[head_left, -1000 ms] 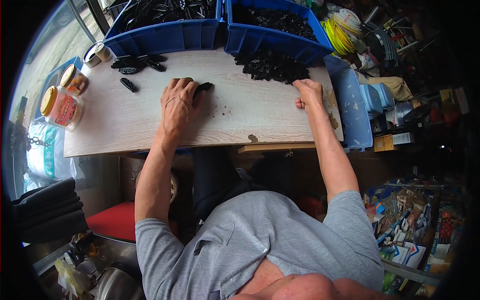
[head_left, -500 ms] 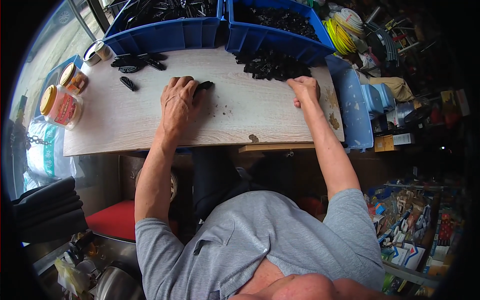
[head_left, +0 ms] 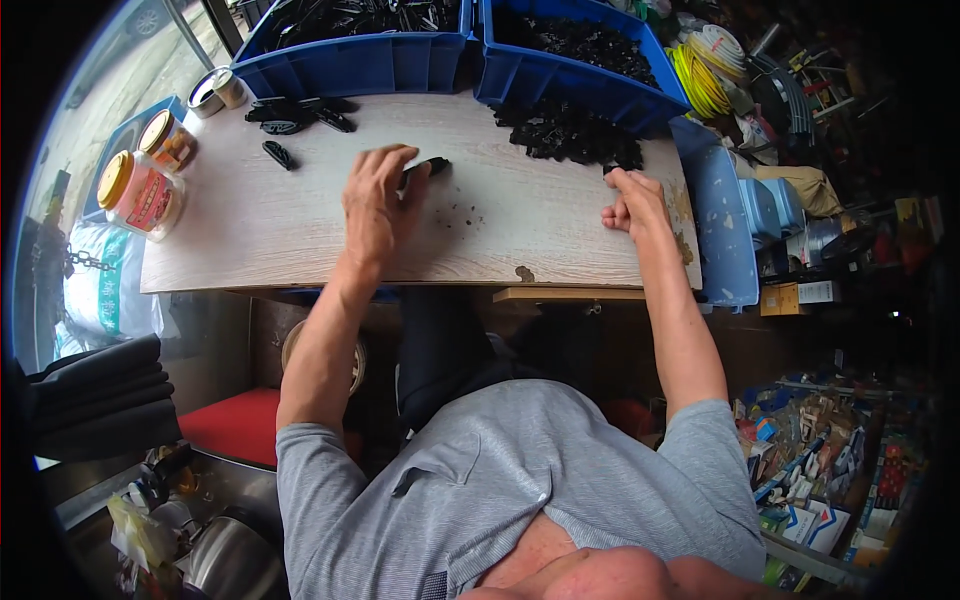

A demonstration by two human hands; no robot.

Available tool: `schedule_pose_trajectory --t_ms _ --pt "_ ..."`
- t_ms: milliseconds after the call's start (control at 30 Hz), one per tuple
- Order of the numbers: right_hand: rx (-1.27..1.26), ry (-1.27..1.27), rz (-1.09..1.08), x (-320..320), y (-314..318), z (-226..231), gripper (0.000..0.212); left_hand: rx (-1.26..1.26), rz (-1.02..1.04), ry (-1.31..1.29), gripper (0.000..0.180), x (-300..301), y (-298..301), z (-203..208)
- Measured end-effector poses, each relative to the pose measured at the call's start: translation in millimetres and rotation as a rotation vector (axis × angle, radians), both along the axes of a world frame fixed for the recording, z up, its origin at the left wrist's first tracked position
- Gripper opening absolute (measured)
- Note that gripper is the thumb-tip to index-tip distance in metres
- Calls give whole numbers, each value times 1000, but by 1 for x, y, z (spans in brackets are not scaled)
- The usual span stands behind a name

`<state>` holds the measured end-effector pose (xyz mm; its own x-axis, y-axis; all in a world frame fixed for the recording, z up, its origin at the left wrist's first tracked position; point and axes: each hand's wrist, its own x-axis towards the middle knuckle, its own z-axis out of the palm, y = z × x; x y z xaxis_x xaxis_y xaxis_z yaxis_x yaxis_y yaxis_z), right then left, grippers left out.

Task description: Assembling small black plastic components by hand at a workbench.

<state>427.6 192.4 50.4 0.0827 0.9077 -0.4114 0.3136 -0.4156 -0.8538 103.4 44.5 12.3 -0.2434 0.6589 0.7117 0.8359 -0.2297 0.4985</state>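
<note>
My left hand (head_left: 376,205) is over the middle left of the table, thumb and fingers apart around a long, dark, glossy piece (head_left: 436,165). That piece appears to lie on the tabletop, partly hidden by the thumb. At the near right edge of a heap of small black parts (head_left: 570,135), my right hand (head_left: 637,203) has its thumb and forefinger pinched together, the other fingers curled. A small black part (head_left: 609,169) shows at those fingertips. Several long black pieces (head_left: 300,115) lie in a group at the far left, with a single one (head_left: 278,154) nearer.
Two blue bins stand at the far edge: the left bin (head_left: 350,65) holds long black pieces, the right bin (head_left: 570,80) small black parts. Lidded jars (head_left: 145,195) and tins (head_left: 230,88) line the left side. A blue tub (head_left: 725,230) adjoins the table's right edge.
My left hand's fingers have lifted and spread apart around the long piece. My right hand has drawn slightly back from the heap, a small black part now showing at its fingertips. The view has shifted slightly.
</note>
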Motion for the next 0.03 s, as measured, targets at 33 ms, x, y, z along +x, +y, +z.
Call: schedule_pose_trajectory --t_ms 33 --pt "-25 75 29 3 -4 -2 26 -7 -73 -229 21 14 -4 -5"
